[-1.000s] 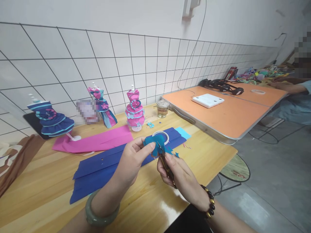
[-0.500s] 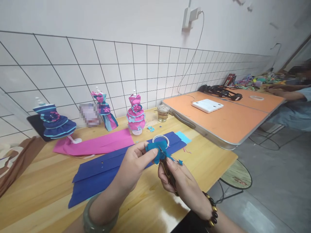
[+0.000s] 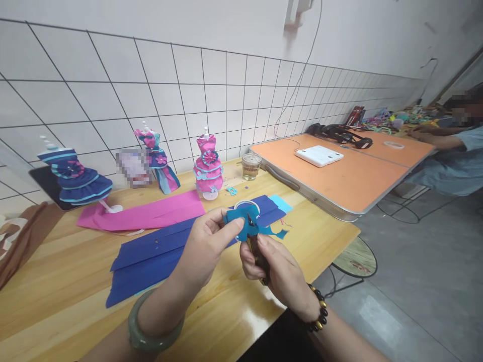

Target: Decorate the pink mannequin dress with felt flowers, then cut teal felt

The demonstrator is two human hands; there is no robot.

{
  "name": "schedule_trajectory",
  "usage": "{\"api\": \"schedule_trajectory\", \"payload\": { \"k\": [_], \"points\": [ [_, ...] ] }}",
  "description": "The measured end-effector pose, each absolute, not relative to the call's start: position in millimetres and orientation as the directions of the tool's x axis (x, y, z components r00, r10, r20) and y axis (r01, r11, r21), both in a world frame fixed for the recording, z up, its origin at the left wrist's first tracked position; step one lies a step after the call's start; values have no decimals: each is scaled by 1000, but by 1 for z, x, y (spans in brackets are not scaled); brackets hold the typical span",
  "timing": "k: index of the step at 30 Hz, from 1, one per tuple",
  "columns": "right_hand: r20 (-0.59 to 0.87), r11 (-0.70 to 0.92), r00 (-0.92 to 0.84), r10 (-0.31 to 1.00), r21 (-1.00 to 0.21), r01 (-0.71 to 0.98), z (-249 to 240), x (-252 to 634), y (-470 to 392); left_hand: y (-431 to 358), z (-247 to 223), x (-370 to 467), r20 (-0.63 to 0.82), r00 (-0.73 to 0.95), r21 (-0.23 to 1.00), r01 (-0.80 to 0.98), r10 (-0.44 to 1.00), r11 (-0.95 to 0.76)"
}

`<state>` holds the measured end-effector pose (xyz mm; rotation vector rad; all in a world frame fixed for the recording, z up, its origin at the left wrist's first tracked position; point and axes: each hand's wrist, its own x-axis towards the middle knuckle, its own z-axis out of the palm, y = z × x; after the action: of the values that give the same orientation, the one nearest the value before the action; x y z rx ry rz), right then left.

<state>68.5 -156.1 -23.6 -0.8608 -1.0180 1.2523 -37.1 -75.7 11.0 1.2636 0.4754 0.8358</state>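
My left hand (image 3: 211,241) pinches a small teal piece of fabric or paper (image 3: 235,222) between thumb and fingers. In my right hand (image 3: 273,266) is a pair of thread snips (image 3: 253,246) with a dark handle, its blades at the teal piece. A narrow cut strip of teal dangles to the right of the blades. Below and behind my hands lie folded dark blue sheets (image 3: 147,274), with a light blue sheet (image 3: 282,203) showing at their far right end. A white tape ring (image 3: 247,202) rests on the blue, partly covered by the teal piece.
Three small dress forms stand along the wall: a navy one (image 3: 81,176), a multicoloured one (image 3: 160,161) and a pink one (image 3: 208,168). A pink sheet (image 3: 151,211), a glass of liquid (image 3: 250,168) and an orange table (image 3: 339,186) are nearby. A person sits far right.
The snips have shifted against the teal piece, their blades now looking more spread. The cut strip hangs out further to the right. The whole view has tilted slightly downward.
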Motion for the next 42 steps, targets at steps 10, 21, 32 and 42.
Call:
{"api": "schedule_trajectory", "payload": {
  "k": [10, 21, 32, 42],
  "points": [
    [183, 198, 77, 980, -923, -329, -26, 64, -155, -80, 9, -37, 177, 560, 966, -257, 809, -33],
    [199, 254, 168, 965, -864, -435, -29, 53, -149, -93, 14, -33, 206, 374, 973, -174, 904, -150],
    [280, 342, 196, 940, -778, -527, -30, 42, -135, -96, 9, -32, 238, 246, 958, -219, 940, -186],
    [236, 338, 256, 937, -792, -509, -27, 32, -124, -93, 4, -34, 167, 238, 960, -261, 957, -102]
  ]
}}
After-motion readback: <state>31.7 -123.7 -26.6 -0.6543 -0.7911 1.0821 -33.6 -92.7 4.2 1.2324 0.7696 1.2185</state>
